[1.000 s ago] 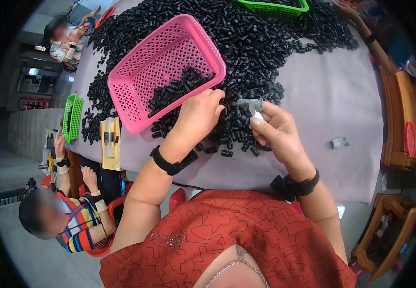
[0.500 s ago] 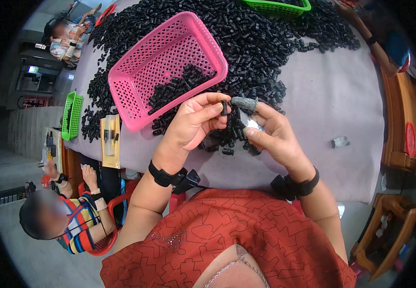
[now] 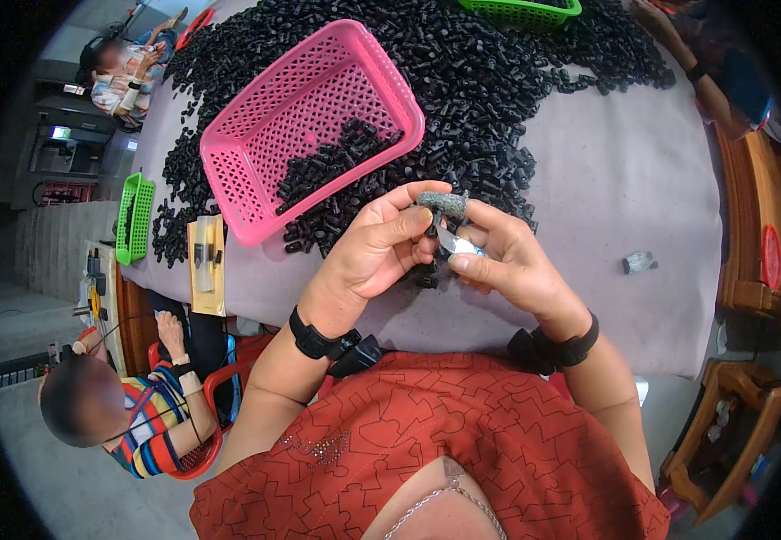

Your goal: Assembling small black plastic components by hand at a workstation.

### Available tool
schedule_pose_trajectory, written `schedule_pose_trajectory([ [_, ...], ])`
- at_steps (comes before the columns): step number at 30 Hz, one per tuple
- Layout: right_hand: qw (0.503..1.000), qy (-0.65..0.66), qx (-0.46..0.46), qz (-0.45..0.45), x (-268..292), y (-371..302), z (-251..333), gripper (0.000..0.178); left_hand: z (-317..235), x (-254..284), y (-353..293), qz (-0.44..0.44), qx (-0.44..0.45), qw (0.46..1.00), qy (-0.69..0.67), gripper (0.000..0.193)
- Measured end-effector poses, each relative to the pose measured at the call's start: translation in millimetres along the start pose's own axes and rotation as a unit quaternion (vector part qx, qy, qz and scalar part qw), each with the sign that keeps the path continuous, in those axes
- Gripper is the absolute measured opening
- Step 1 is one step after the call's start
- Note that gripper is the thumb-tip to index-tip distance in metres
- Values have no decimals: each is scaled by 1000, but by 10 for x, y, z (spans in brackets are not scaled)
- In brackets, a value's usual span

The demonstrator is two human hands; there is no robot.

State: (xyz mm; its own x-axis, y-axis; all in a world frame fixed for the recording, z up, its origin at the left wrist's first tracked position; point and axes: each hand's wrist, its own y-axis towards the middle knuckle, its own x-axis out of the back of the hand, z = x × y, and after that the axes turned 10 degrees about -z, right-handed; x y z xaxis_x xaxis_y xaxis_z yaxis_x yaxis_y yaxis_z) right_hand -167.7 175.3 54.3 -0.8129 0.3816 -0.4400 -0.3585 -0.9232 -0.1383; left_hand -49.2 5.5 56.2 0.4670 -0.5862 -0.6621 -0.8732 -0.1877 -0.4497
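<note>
- Left hand (image 3: 374, 247) is curling partly closed, pinching small black cylindrical plastic piece (image 3: 432, 230), mostly hidden by fingers.
- Right hand (image 3: 505, 256) is curling tightly, gripping small pale-handled metal blade (image 3: 449, 239) beside piece; contact unclear. Grey textured finger sleeve (image 3: 442, 202) is covering index fingertip.
- Pink perforated plastic basket (image 3: 255, 135) is lying beyond, holding more black pieces.

1. Green basket (image 3: 135, 219), left table edge; second green basket (image 3: 523, 16) at the far side.
2. Tan card (image 3: 198, 299), clear tube (image 3: 207, 236) lying on it.
3. Small grey piece (image 3: 640, 262) alone, right side of cloth.
4. Right: wooden furniture (image 3: 759, 189), red oval (image 3: 770, 256) against it, wooden frame (image 3: 762, 405) below.
5. Co-worker in stripes (image 3: 152, 423), lower left, on red chair (image 3: 201, 462).
6. Another person (image 3: 120, 76), upper left.
</note>
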Motion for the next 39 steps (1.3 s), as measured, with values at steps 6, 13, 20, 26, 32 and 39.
schedule_pose_trajectory([
  [6, 1000, 13, -11, 1, 38, 17, -40, 47, 28, 30, -10, 19, 4, 1000, -10, 37],
  [13, 1000, 15, -21, -15, 11, 22, -45, 45, 78, 91, -6, 12, 5, 999, -32, 34],
  [20, 999, 33, -24, -8, 34, 19, -43, 45, 103, 58, -16, 33, -2, 999, -43, 36],
  [26, 999, 26, -25, 23, 14, -1, -19, 52, 92, 60, -25, 33, -4, 998, -48, 37],
  [32, 998, 48, -47, 21, 81, 42, -63, 55, 112, 44, -20, 44, 0, 998, -38, 42],
  [39, 997, 60, -34, 35, 20, 11, -10, 35, 105, 79, -19, 62, 14, 996, -62, 48],
])
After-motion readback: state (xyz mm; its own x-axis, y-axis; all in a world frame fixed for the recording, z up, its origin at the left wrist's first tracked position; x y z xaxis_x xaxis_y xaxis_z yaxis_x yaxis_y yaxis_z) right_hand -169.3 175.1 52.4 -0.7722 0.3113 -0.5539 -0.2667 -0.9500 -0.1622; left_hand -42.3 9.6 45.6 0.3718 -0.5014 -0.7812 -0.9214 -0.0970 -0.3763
